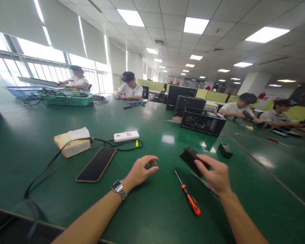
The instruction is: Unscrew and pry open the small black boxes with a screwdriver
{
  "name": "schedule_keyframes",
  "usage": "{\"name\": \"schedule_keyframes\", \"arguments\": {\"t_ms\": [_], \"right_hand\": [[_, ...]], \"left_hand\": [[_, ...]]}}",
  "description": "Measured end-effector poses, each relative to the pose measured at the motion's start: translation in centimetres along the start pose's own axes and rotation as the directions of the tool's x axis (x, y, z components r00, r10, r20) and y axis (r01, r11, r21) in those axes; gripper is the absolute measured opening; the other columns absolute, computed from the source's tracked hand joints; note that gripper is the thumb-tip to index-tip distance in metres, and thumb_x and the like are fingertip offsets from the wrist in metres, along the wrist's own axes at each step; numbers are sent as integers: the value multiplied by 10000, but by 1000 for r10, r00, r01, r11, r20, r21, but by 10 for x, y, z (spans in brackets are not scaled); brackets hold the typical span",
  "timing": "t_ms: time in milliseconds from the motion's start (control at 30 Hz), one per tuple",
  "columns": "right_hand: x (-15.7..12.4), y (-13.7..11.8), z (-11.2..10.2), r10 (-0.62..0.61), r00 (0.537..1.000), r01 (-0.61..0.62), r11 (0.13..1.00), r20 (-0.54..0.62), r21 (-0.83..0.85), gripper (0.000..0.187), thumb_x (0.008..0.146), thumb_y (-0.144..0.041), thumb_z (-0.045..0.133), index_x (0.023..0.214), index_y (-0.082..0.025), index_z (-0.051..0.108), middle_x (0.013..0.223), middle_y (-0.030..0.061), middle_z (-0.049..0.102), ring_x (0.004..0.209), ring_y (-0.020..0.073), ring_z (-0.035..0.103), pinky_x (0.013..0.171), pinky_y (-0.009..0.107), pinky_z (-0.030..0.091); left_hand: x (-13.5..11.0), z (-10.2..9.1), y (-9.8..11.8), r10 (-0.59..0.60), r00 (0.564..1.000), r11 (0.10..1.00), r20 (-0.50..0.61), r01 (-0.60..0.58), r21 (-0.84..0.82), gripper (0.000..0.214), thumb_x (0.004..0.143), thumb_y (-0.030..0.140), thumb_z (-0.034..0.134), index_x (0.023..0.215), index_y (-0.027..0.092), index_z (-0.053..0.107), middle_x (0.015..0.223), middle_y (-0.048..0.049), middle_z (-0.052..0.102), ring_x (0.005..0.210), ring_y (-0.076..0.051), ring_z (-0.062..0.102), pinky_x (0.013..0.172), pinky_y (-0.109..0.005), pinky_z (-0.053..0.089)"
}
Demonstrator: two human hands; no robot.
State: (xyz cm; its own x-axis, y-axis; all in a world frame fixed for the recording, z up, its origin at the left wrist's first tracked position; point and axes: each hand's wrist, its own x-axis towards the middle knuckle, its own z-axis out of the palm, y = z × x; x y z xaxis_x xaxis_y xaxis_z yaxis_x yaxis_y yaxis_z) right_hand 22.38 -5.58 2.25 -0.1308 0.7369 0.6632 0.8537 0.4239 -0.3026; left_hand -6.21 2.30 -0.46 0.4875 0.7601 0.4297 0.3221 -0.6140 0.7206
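My right hand (215, 171) grips a dark, box-shaped object (190, 158), slightly blurred and raised over the green table (152, 210). Its exact kind cannot be made out. Fingers curved and apart, my left hand (142, 169) holds nothing just above the tabletop. Between the two hands lies a screwdriver (190, 200) with an orange and black handle, its shaft pointing away from me. A thin metal tool (204, 183), perhaps tweezers, rests partly hidden beneath my right hand. Farther right sits a small black block (225, 150).
Left of my hands are a phone (96, 165), a tissue pack (75, 144) and a white power strip-like device (126, 136) with a black cable. Open computer cases (203, 123) stand at the back. A green basket (66, 99) holds cables. Several people sit around the table.
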Motion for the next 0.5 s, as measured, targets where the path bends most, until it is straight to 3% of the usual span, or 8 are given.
{"name": "schedule_keyframes", "arguments": {"t_ms": [33, 67, 100, 133, 233, 267, 367, 500], "right_hand": [[0, 17, -11, 96, 991, -101, 994, -97, -47, 388, 870, -461, 513, 1047, -193, 732, 1016, 115, 738, 909, 263, 692, 856, 403, 518], [-2, 37, -25, 240, 943, -269, 957, -230, -106, 446, 869, -473, 500, 1083, -144, 712, 1028, 152, 726, 905, 284, 685, 835, 411, 513], [-6, 58, -39, 485, 779, -585, 790, -397, -182, 471, 824, -555, 509, 1067, -208, 716, 996, 92, 736, 895, 258, 683, 811, 357, 516], [-12, 79, -54, 579, 665, -720, 665, -472, -198, 527, 801, -585, 505, 1085, -189, 709, 970, 123, 731, 898, 300, 674, 770, 393, 510], [-39, 130, -90, 703, 451, -890, 398, -549, -221, 640, 753, -633, 475, 1050, -123, 723, 898, 247, 696, 826, 441, 638, 614, 515, 449], [-48, 143, -97, 729, 406, -914, 332, -551, -234, 647, 732, -642, 482, 1026, -123, 732, 885, 271, 683, 799, 465, 627, 572, 525, 425], [-67, 166, -103, 777, 376, -922, 259, -505, -289, 564, 692, -627, 520, 934, -171, 748, 806, 247, 674, 725, 448, 620, 520, 490, 391], [-65, 177, -92, 765, 480, -864, 327, -429, -383, 495, 702, -598, 513, 862, -181, 729, 846, 233, 671, 848, 458, 586, 627, 536, 391]], "left_hand": [[0, -1, 0, -7, 1000, 1000, -17, 7, 8, 347, 834, 428, 606, 1078, 183, 630, 917, -53, 679, 810, -179, 607, 678, -263, 453], [1, -1, 0, -11, 1000, 1000, -27, 11, 17, 328, 852, 423, 579, 1065, 179, 636, 910, -54, 680, 807, -178, 608, 674, -260, 454], [1, -1, 1, -12, 999, 1000, -33, 13, 26, 320, 866, 421, 560, 1054, 176, 642, 902, -55, 679, 803, -177, 608, 671, -257, 453], [1, -1, 2, -12, 999, 999, -36, 13, 35, 317, 875, 421, 546, 1045, 173, 646, 893, -54, 678, 797, -175, 607, 669, -254, 453], [2, 1, 7, -9, 1000, 998, -27, 11, 58, 304, 889, 414, 532, 1009, 167, 662, 878, -51, 677, 781, -170, 605, 670, -249, 453], [2, 1, 9, -8, 1000, 998, -22, 10, 64, 297, 890, 410, 532, 994, 166, 667, 873, -50, 678, 777, -169, 605, 673, -248, 454], [2, 2, 11, -9, 1000, 997, -12, 10, 71, 287, 893, 401, 532, 968, 163, 673, 862, -48, 676, 772, -168, 605, 689, -251, 455], [1, 4, 9, -11, 1000, 997, 2, 11, 74, 278, 894, 395, 544, 981, 162, 670, 863, -44, 673, 769, -164, 602, 696, -252, 453]]}}
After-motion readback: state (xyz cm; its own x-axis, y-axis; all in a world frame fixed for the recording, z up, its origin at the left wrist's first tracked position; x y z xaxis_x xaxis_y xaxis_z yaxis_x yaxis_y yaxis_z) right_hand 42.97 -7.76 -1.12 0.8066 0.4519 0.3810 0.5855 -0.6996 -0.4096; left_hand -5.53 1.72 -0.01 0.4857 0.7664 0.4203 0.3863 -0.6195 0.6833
